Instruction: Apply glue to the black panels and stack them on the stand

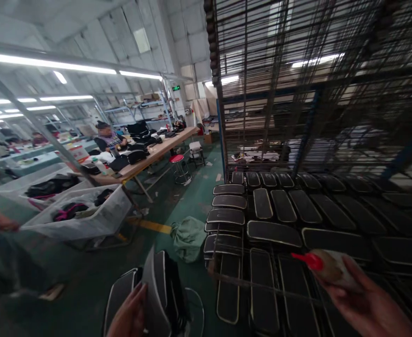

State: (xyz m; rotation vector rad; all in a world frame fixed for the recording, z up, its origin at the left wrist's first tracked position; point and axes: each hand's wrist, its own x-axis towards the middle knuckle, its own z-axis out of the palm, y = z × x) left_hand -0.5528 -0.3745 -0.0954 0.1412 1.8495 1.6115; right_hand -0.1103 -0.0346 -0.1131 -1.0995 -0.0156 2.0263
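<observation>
My left hand (131,310) is at the lower middle, its fingers closed on the edge of a dark panel with a grey face (154,294). Beside that panel are more black panels (121,296) with pale piping, some standing on edge. In my right hand (362,299), at the lower right, is a squeeze bottle (332,267) with a red nozzle pointing left. The bottle is held over a rack layer covered with rows of dark rounded panels (262,288), whose edges show a pale line. The bottle does not appear to touch them.
A tall wire rack (262,93) rises at the right. To the left stand white bins (104,213) and a long wooden table (157,152) with black pieces and a seated person. A green bag (188,238) lies on the floor. Another person (2,257) is at the left edge.
</observation>
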